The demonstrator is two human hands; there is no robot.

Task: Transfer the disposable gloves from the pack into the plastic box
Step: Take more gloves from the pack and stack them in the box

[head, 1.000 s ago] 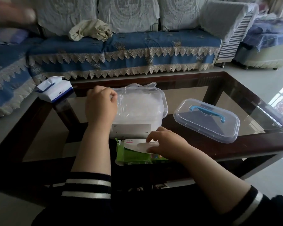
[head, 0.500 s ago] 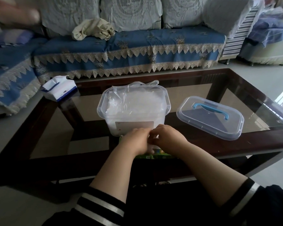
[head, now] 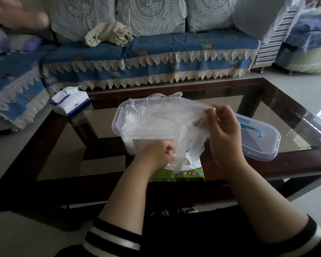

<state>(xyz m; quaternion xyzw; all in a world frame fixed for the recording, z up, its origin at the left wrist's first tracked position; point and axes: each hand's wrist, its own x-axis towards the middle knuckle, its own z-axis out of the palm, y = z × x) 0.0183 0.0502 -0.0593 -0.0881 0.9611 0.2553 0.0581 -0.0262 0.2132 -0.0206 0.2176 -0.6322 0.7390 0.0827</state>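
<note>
Pulling a fresh glove out of the pack is the step in hand. Going left to right: a tissue pack (head: 70, 101) lies at the table's (head: 267, 86) far left edge. The plastic box (head: 119, 127) stands open at the middle, already holding a heap of filmy gloves, some draped over its far rim. In front of it lies the green glove pack (head: 185, 173), near the table's front edge. The left hand (head: 156, 154) rests on the pack top, its grip curled at the opening, apparently pinning the pack, though what exactly the fingers pinch cannot be told. The right hand (head: 224, 125) is raised above the box's right side, thumb and fingers pinching the cuff of a disposable glove (head: 183, 130) that trails back down to the pack. The lid (head: 267, 145) with its blue handle lies behind that hand.

The glove is thin, translucent and limp, and it clings. The next move likely calls for lifting until the glove fingers clear the pack, then carrying it left over the box and letting go.
</note>
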